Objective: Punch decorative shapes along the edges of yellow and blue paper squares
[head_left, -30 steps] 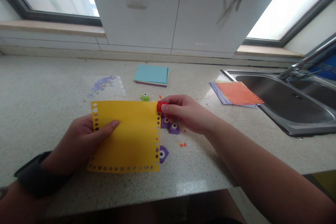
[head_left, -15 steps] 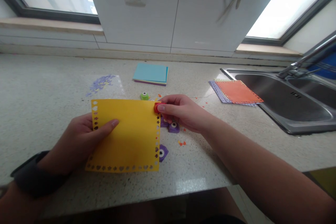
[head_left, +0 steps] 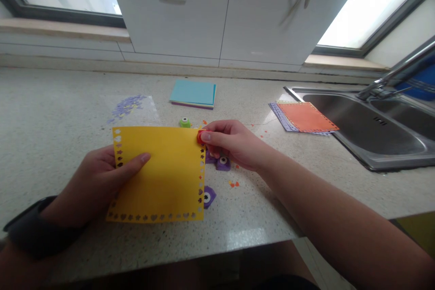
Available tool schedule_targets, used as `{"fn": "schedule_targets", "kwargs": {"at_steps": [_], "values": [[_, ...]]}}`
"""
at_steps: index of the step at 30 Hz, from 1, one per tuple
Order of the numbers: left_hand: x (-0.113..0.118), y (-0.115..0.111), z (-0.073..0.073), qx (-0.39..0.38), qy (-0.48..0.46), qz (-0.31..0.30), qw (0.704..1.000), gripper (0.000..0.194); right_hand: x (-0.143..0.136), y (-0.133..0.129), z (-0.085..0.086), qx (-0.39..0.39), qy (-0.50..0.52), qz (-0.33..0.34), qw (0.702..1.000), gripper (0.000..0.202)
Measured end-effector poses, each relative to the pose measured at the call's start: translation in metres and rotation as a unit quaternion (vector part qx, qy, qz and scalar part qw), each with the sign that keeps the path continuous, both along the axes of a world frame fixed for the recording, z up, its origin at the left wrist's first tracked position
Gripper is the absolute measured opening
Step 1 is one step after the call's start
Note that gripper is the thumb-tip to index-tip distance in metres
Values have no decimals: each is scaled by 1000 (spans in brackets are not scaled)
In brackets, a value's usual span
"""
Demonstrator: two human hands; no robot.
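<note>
A yellow sheet of paper (head_left: pixel 163 176) is held up over the counter, with small hearts, stars and other shapes punched along its left, bottom and right edges. My left hand (head_left: pixel 105 176) grips its left side, thumb on the front and fingers hidden behind. At the top right corner my right hand (head_left: pixel 229 142) pinches a small red craft punch (head_left: pixel 201 137) that sits on the paper's edge. Just beyond the paper lie a green punch (head_left: pixel 185 122) and purple punches, one (head_left: pixel 223 163) under my right hand and another (head_left: pixel 208 197) partly covered by the sheet.
Blue paper (head_left: pixel 193 92) tops a stack at the back. Orange punched paper (head_left: pixel 307 117) lies on purple sheets beside the steel sink (head_left: pixel 340 113). Purple and yellow confetti (head_left: pixel 127 106) is heaped at the left; orange scraps (head_left: pixel 234 184) are scattered on the counter (head_left: pixel 265 199).
The whole view has shifted slightly, with hands and paper a little further left in it. Both hands keep their hold on the paper and the red punch.
</note>
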State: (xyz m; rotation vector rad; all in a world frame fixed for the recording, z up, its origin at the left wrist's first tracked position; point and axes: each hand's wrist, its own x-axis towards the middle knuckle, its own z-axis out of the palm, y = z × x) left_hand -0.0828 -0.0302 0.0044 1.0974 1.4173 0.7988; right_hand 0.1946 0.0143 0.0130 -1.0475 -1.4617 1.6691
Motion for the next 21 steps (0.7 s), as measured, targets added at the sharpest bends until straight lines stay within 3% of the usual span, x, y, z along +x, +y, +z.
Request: {"fn": "schedule_targets", "kwargs": {"at_steps": [14, 21], "values": [[1, 0, -1, -6, 1, 1, 1000, 40, 0, 0, -1, 9, -8, 2, 1000, 32], [-1, 2, -3, -3, -3, 12, 1000, 51, -1, 0, 0, 6, -14, 3, 1000, 31]]}}
